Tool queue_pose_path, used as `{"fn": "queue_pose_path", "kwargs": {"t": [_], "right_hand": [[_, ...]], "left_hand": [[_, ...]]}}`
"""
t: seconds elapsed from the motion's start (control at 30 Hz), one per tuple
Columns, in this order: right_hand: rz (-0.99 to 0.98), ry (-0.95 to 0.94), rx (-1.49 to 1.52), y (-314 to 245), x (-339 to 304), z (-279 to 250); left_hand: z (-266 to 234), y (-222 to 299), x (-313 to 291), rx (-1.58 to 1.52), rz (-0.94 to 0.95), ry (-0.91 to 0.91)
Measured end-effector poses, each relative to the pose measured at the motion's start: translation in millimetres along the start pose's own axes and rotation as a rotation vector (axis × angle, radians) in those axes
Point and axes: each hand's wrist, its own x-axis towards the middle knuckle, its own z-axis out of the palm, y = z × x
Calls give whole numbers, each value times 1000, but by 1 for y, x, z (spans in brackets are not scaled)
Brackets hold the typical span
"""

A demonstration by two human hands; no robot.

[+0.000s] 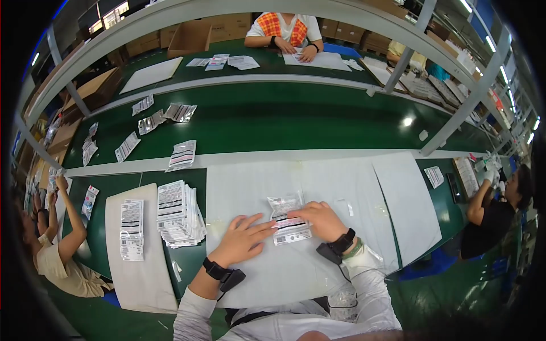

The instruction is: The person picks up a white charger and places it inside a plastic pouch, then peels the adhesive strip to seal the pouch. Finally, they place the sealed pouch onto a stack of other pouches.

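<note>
A silver, clear-topped pouch (292, 235) with a printed white label lies flat on the white work sheet (256, 278) in front of me. My left hand (241, 240) is at its left edge, fingers spread, the fingertips touching the label's side. Across the label's upper right lies my right hand (324, 220), its fingers stretched out over the pouch and covering part of it. A thick stack of printed labels or cards (177, 213) stands left of the sheet. Farther left, more printed labels (132, 227) rest on a pale board (153, 273).
Beyond a metal rail (341, 154), several silver pouches (181, 112) are scattered on a green belt (256, 113). Across it, a person (290, 34) handles papers. Other people work at far left (62, 244) and right (492, 210). A dark phone-like object (453, 187) lies to the right.
</note>
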Motion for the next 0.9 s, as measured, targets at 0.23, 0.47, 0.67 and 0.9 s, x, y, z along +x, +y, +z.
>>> {"fn": "queue_pose_path", "kwargs": {"t": [0.23,0.47,0.67,0.9], "right_hand": [[-4,-33,157,24,-22,-9],[49,110,158,25,-18,12],[-65,208,-112,21,-19,11],[153,188,-279,30,-31,-12]], "left_hand": [[-6,5,3,-46,-33,16],[22,12,20,-27,-213,238],[18,19,24,-33,-212,339],[7,18,15,119,-245,408]]}}
